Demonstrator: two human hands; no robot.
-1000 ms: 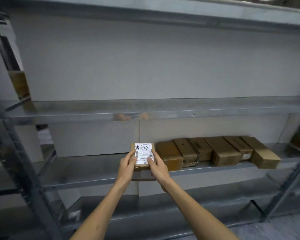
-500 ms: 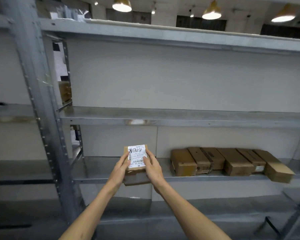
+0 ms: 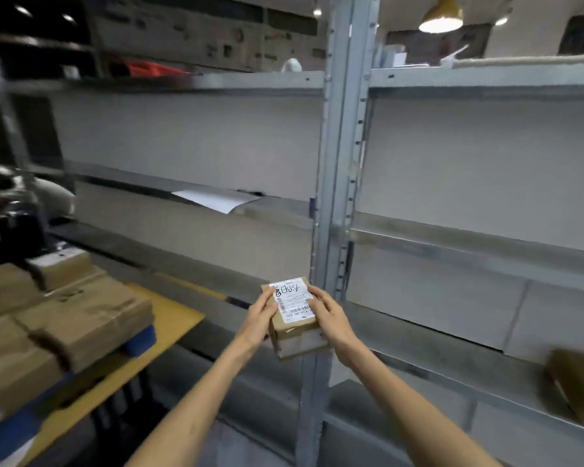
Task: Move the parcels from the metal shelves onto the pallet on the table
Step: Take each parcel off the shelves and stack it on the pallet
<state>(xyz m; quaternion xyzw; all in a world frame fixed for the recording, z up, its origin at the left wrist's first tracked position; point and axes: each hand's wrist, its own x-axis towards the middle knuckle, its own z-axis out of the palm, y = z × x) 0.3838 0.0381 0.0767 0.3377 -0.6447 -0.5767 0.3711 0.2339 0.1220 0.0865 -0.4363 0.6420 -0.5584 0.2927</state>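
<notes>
- The parcel (image 3: 294,328) is gripped from both sides, with the left hand (image 3: 262,318) curled on its left edge and the right hand (image 3: 331,318) on its right edge. It is held in the air with its label up, near the metal shelves (image 3: 469,244) but off them. Its underside is hidden.
- At near left, stacked parcels (image 3: 81,315) are seen on a blue pallet (image 3: 139,338) on the yellow desk (image 3: 172,318). They are blurred and cut off by the left edge.
- Just behind the held parcel, part of the shelves is blocked by an upright (image 3: 338,163).
- At the right edge, a lone box (image 3: 577,382) on a lower shelf is blurred and cut off.
- Farther left, a white sheet (image 3: 216,198) is laid over a shelf edge.
- Since half a second ago the view has swung left. The row of boxes is lost from sight, the pallet is now shown, and the grip is unchanged.
</notes>
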